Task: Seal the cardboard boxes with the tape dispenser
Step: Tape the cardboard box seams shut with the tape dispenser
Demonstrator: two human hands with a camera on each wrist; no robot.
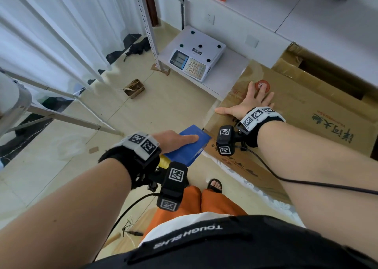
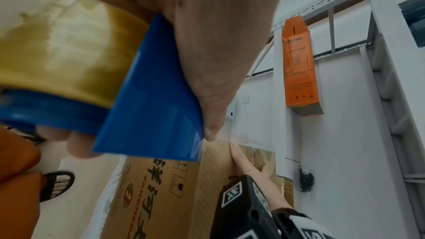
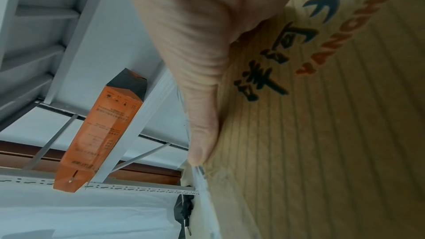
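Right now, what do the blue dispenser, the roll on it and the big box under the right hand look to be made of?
The tape dispenser in the left hand looks like hard, glossy blue plastic: smooth, with sharp reflections. The tape roll seems to be translucent yellowish film, shiny, probably plastic. The cardboard box, under the flat right hand, is matte brown corrugated board: ribbing shows in the right wrist view.

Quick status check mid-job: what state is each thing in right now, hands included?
Left hand: grips the tape dispenser.
Tape dispenser: held at the box's near corner, roll loaded.
Right hand: flat, fingers spread, pressing the box top.
Cardboard box: front flap held down, far side still open.
Tape strip: drawn out to the box edge by the right thumb.
Scale: idle on the low shelf.
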